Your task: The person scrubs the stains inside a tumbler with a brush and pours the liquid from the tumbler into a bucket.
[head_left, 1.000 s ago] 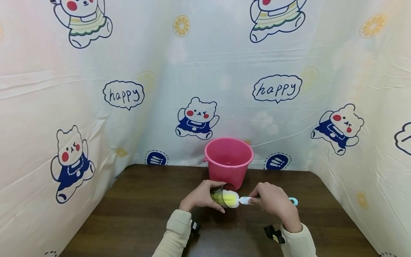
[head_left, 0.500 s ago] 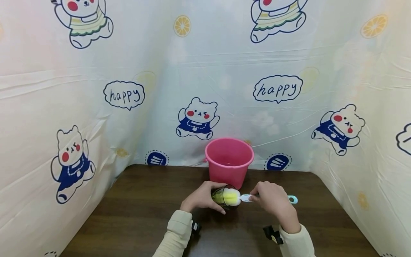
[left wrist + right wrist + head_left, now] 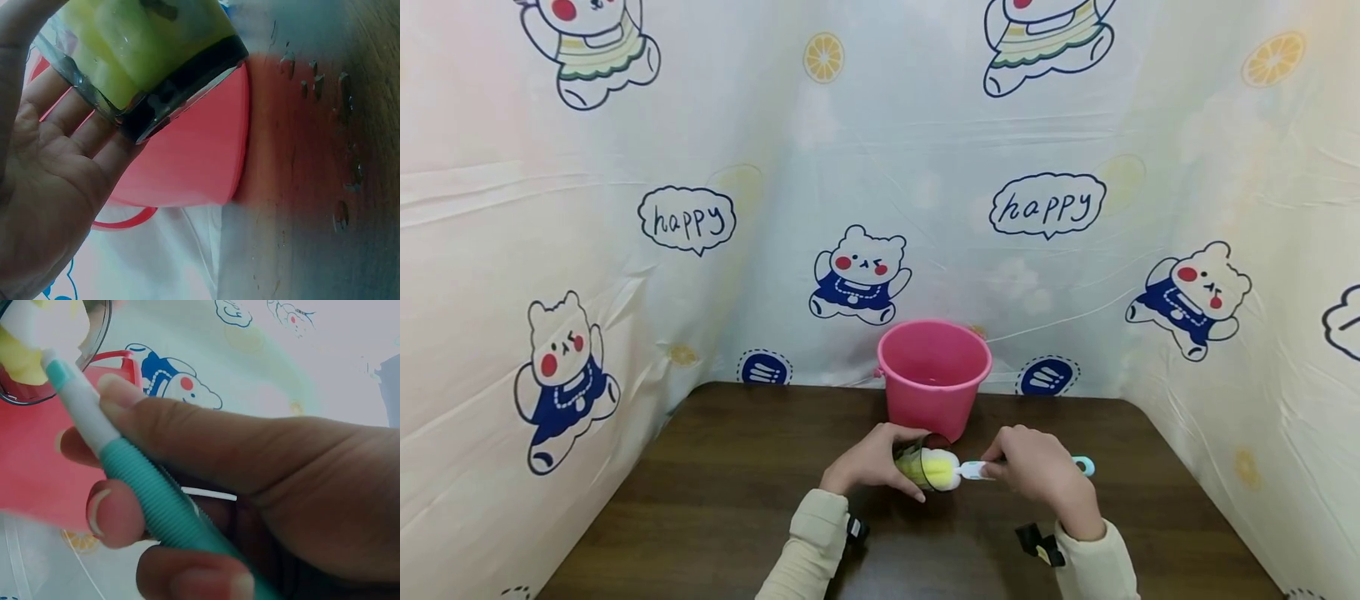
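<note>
My left hand (image 3: 874,460) grips a tinted clear glass (image 3: 910,467) that lies tipped sideways, its mouth turned to the right. In the left wrist view, yellow-green sponge shows through the wall of the glass (image 3: 150,56). My right hand (image 3: 1037,468) holds the white and teal handle of a sponge cup brush (image 3: 140,481), fingers and thumb wrapped round its ribbed grip. The brush's yellow and white sponge head (image 3: 942,469) sits partly inside the mouth of the glass. The handle's far end sticks out beyond the right hand.
A pink bucket (image 3: 934,408) stands just behind the glass, near the back edge of the dark wooden table (image 3: 760,492). Water drops (image 3: 319,87) dot the tabletop. A patterned curtain (image 3: 955,275) encloses the back and sides.
The sponge head shifts slightly at the mouth of the glass as the brush moves a little right, then back. Both hands stay almost in place.
</note>
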Action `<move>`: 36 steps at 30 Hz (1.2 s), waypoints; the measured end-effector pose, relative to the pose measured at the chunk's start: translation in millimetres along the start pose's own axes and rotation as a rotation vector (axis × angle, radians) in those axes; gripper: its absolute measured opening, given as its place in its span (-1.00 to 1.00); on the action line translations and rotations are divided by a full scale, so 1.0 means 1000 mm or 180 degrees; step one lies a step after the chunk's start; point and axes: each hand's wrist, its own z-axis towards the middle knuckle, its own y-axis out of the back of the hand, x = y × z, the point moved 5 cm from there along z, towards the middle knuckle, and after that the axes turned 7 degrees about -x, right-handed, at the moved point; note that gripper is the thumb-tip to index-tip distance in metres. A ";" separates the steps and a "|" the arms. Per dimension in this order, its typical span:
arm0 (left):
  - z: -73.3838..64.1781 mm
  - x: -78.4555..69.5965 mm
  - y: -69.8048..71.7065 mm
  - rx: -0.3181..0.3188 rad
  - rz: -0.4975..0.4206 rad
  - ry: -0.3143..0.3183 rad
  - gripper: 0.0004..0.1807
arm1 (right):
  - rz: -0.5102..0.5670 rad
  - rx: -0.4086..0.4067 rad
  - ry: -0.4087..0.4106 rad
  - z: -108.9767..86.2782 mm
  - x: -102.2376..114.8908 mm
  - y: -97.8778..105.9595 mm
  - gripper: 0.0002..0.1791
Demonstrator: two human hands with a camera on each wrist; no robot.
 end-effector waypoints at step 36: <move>0.001 0.000 -0.002 0.0005 -0.0012 0.0068 -0.07 | 0.0026 0.0001 -0.0059 -0.002 0.001 0.002 -0.94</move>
